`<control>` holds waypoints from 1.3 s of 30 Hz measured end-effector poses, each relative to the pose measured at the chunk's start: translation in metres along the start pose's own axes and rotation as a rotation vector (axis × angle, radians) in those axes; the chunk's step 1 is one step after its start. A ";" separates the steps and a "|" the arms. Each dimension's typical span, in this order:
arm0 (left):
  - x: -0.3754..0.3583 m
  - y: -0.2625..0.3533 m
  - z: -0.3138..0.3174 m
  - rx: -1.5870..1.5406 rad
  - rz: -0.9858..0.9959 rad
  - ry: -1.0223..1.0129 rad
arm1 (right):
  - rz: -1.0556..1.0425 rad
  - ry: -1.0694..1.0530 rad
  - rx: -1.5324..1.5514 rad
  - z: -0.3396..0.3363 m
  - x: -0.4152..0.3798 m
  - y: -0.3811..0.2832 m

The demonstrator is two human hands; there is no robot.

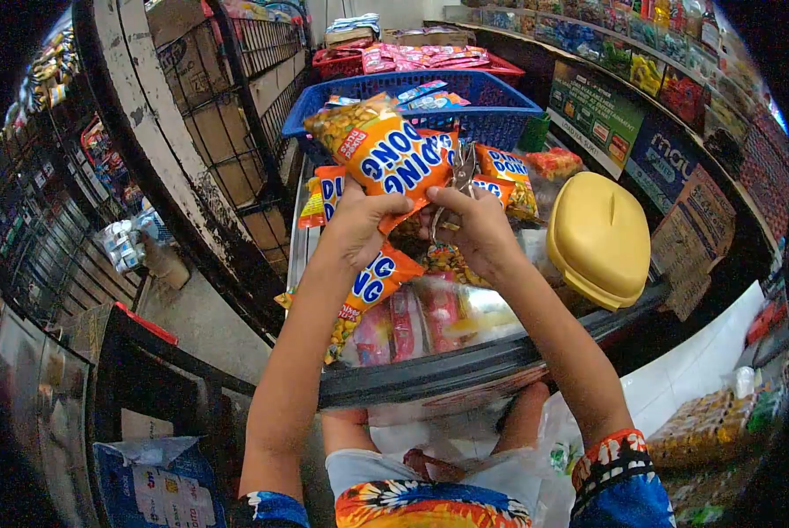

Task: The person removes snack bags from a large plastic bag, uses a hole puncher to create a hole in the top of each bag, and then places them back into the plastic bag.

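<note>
My left hand (362,222) grips an orange snack bag of mixed nuts (384,157) by its lower edge, thumb on the front. The bag is tilted, its clear nut-filled end pointing up and left. Closed around a shiny metal hole punch (465,165), my right hand (475,227) is right at the bag's right edge, with its thumb over the tool. More orange snack bags lie around both hands: one bag (384,280) under my left forearm, another bag (510,180) to the right of the punch, and part of one behind my left hand.
A blue plastic basket (495,113) with packets stands behind the bags, and a red tray (500,69) of pink packets sits farther back. On the glass counter's right is a yellow lidded container (598,238). A black-edged counter front (465,374) runs below my forearms.
</note>
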State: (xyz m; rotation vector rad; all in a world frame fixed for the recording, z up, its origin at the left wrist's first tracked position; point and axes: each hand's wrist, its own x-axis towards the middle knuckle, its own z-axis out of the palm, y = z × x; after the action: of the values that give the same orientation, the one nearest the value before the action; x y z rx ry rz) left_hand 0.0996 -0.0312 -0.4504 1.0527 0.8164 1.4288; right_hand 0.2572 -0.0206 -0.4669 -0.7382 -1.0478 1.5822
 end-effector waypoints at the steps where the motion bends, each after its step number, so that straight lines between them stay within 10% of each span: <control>1: 0.004 -0.002 -0.003 0.000 -0.001 -0.001 | -0.001 0.002 0.001 0.000 0.000 0.000; 24: 0.012 -0.001 -0.011 -0.268 -0.169 -0.070 | -0.048 -0.100 0.063 0.000 -0.002 0.001; 39: 0.009 0.003 0.000 0.255 0.550 0.363 | -0.041 -0.158 0.016 0.005 0.032 0.004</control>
State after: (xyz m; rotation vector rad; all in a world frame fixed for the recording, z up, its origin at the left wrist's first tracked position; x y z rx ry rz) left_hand 0.0985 -0.0225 -0.4459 1.2955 1.0367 2.0627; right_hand 0.2428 0.0083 -0.4666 -0.5844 -1.1558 1.6319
